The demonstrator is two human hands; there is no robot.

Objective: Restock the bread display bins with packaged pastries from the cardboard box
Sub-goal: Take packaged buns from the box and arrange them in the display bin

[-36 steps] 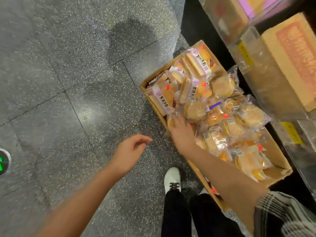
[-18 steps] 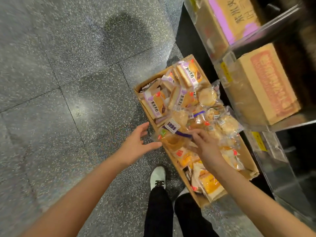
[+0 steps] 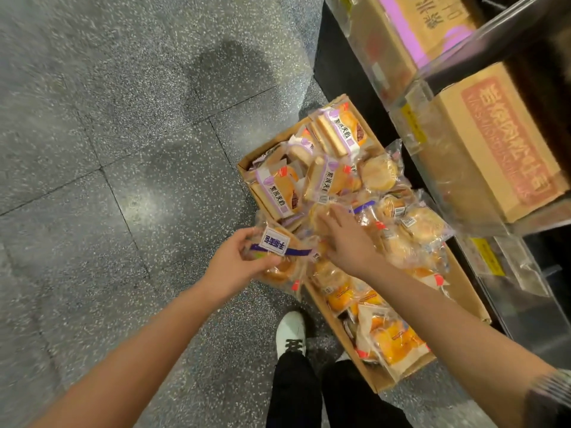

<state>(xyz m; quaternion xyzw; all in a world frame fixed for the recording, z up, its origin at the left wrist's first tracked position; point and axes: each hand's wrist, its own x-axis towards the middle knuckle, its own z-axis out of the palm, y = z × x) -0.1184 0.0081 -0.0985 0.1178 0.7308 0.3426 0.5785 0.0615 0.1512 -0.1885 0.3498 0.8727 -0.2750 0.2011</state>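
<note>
Packaged pastries (image 3: 364, 193) are filling an open cardboard box (image 3: 463, 282) that is sitting on a speckled grey tile floor (image 3: 123, 149), close against the dark base of a display stand. Seen from the head camera looking down, the packs nearest the far end are showing purple-and-white labels, while round golden buns in clear wrappers are lying in the middle and orange-printed packs are crowding the near end.

The left hand (image 3: 231, 267) is gripping one clear-wrapped bun pack (image 3: 278, 257), thumb on top and fingers curled beneath it, holding it just over the box's left edge. A white label and a purple band are crossing the wrapper.

The right hand (image 3: 346, 242) is reaching into the box, fingers spread and fairly straight, resting on the wrapped buns in the middle; whether it is grasping any is unclear.

Clear display bins (image 3: 432, 156) at the upper right are holding closed brown cartons. One white shoe (image 3: 290, 332) and dark trouser legs are showing below.
</note>
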